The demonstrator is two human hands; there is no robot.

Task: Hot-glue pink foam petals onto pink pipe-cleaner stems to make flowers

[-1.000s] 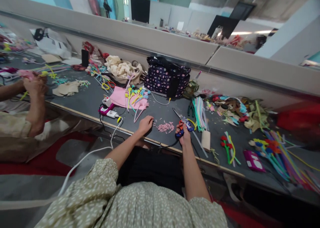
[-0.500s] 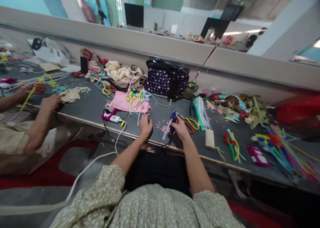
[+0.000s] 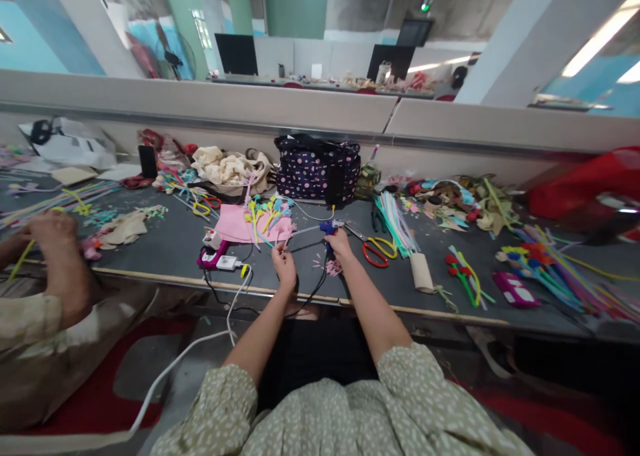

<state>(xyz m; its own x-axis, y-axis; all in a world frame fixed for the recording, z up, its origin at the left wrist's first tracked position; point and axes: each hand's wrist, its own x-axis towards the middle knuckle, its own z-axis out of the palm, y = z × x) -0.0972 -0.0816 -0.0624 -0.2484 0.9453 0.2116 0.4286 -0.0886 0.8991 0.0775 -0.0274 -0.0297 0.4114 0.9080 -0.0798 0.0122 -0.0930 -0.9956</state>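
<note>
My right hand [image 3: 340, 244] is wrapped round a blue glue gun [image 3: 328, 229], a pale glue stick [image 3: 306, 230] jutting from it to the left. To the left, my left hand [image 3: 284, 267] has its fingers drawn together just over the table edge. Thin pipe-cleaner stems end right by its fingertips, but what it pinches is too small to make out. Beyond it, yellow and blue pipe-cleaner flowers [image 3: 273, 215] lie on a pink cloth [image 3: 229, 224]. Small pink clippings [image 3: 334, 267] are scattered below the glue gun.
Red- and yellow-handled scissors [image 3: 376, 252] and a pipe-cleaner bundle [image 3: 395, 221] lie to the right. A dotted dark bag [image 3: 310, 169] stands behind. At left are a purple-and-white power strip [image 3: 216, 259] with cables and a co-worker's hand [image 3: 55, 233]. A low partition [image 3: 200, 106] runs behind.
The glue gun has turned, its stick swinging from pointing down towards me to pointing left. My left fingers have drawn together. The camera view has shifted and levelled; the co-worker's hands have come together.
</note>
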